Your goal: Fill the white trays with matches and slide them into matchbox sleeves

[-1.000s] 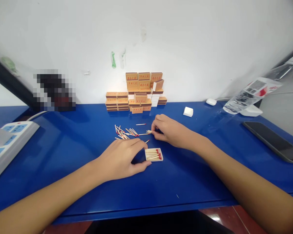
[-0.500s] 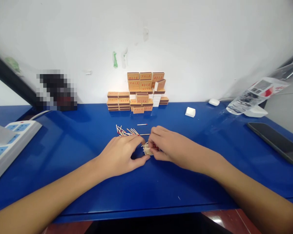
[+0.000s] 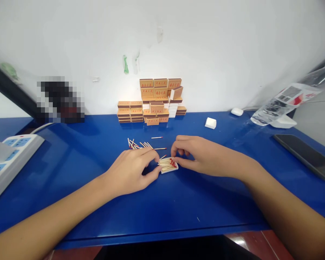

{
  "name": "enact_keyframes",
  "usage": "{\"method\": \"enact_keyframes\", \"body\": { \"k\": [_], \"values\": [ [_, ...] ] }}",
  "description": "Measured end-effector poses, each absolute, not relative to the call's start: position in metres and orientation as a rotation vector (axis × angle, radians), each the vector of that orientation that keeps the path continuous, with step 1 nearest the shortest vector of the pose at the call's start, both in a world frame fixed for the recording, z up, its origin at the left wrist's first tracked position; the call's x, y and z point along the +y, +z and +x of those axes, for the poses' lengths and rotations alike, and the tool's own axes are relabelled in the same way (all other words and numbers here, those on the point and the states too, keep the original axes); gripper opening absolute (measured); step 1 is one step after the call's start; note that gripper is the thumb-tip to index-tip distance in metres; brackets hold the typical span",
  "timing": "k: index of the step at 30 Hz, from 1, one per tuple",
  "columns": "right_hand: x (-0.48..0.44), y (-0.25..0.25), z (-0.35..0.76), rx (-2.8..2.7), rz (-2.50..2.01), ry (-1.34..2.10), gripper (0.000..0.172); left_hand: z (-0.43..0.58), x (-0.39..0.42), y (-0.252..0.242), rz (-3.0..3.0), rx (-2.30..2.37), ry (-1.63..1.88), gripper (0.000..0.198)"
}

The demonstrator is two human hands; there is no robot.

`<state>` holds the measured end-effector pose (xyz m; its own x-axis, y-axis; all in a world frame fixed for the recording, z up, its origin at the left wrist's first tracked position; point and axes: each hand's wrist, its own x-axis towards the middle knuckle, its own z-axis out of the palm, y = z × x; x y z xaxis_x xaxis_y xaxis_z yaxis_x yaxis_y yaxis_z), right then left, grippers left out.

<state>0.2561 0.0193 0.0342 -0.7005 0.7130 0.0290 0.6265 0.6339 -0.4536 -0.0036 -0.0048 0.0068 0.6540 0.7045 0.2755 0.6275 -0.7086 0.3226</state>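
Note:
On the blue desk a small white matchbox tray (image 3: pixel 169 170) lies full of red-tipped matches (image 3: pixel 166 164), their heads toward the right end. My left hand (image 3: pixel 134 168) grips the tray's left end between thumb and forefinger. At the tray's upper right corner is my right hand (image 3: pixel 192 153), thumb and curled forefinger apart, with nothing visible between them. One match (image 3: pixel 163 156) rests slanted by the tray's far edge. Loose matches (image 3: pixel 132 143) lie in a heap beyond my left hand, partly hidden by it, and single ones lie just right of them.
Stacked matchboxes (image 3: pixel 154 97) stand against the wall. A white block (image 3: pixel 210 123), a white rounded case (image 3: pixel 237 112), a plastic bottle (image 3: pixel 276 104) and a phone (image 3: pixel 306 155) are on the right. A power strip (image 3: pixel 16 155) lies at the left; the desk's front edge (image 3: pixel 162 236) is near me.
My right hand has drawn back up and right from the tray, and its fingers have parted. The match heads in the tray now show. My left hand stays at the tray's left end.

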Motion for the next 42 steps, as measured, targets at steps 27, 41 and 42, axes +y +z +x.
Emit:
{"method": "enact_keyframes", "body": {
  "k": [27, 41, 42],
  "values": [
    [0.008, 0.034, 0.244, -2.641, -1.191, 0.796, 0.012, 0.001, -0.010, 0.004, 2.603, 0.956, 0.579, 0.019],
    [0.104, 0.023, 0.356, -2.171, -1.869, -0.154, 0.029, -0.001, -0.005, -0.003, 2.745, 1.032, 0.639, 0.045],
    [0.113, 0.020, 0.363, -2.183, -1.853, -0.155, 0.031, -0.001, -0.005, -0.003, 2.742, 1.032, 0.645, 0.047]
  ]
}}
